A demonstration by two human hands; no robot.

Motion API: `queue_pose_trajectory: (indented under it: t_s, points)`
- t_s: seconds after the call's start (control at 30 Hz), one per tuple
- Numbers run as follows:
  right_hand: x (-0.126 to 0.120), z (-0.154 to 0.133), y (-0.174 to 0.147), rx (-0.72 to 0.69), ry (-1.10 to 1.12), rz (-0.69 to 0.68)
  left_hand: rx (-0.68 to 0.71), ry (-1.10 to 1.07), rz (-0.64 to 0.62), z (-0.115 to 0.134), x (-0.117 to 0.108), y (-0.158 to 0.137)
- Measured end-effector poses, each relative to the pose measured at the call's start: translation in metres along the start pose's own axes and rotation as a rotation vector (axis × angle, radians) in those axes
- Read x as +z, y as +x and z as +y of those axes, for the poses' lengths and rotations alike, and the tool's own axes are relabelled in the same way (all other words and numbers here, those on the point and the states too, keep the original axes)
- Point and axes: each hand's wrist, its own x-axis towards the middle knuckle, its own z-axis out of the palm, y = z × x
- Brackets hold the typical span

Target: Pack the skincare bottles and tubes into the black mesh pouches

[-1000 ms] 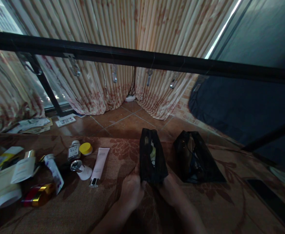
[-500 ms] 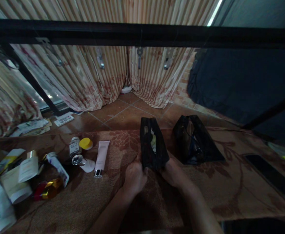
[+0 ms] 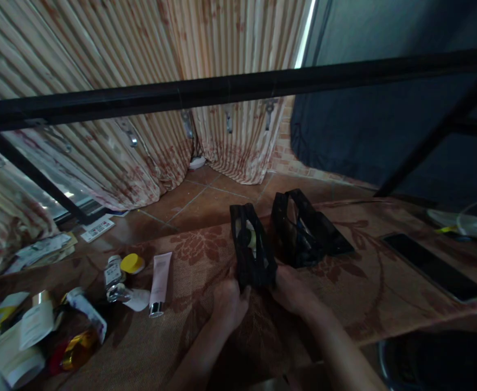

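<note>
A small black pouch (image 3: 242, 260) stands on the cloth-covered table with its top parted. Through the gap I see a pale yellow-green item (image 3: 251, 239) that I cannot identify. The fingers of my left hand (image 3: 228, 301) are closed on the pouch's near left corner. My right hand (image 3: 290, 290) grips its near right side, fingertips partly hidden behind the fabric. Just to the right sits a second black pouch (image 3: 303, 231), gaping open, with dark and shiny contents I cannot make out. Neither hand touches it.
Left of my hands lie a pink tube (image 3: 161, 279), a yellow-lidded jar (image 3: 133, 264), a clear bottle (image 3: 113, 273), a white bottle (image 3: 135, 298) and several more tubes. A phone (image 3: 434, 266) lies at the right. A dark metal rail (image 3: 222, 91) crosses beyond the table.
The view has tilted and turned to the right, so the table's things appear shifted left. Both hands keep hold of the same pouch.
</note>
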Motion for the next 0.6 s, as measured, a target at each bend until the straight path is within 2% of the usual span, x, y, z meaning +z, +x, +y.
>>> queue_pose_trajectory:
  t_s: [0.2,0.33,0.6]
  points:
    - [-0.008,0.014,-0.013,0.143,-0.049,0.047,0.012,0.011,-0.024,0.025,0.014,0.007]
    - [-0.011,0.016,-0.023,0.195,-0.063,0.029,-0.012,-0.032,0.012,0.038,0.021,0.013]
    - [-0.013,0.005,-0.036,-0.050,0.023,-0.175,-0.008,-0.112,0.034,0.054,0.033,0.026]
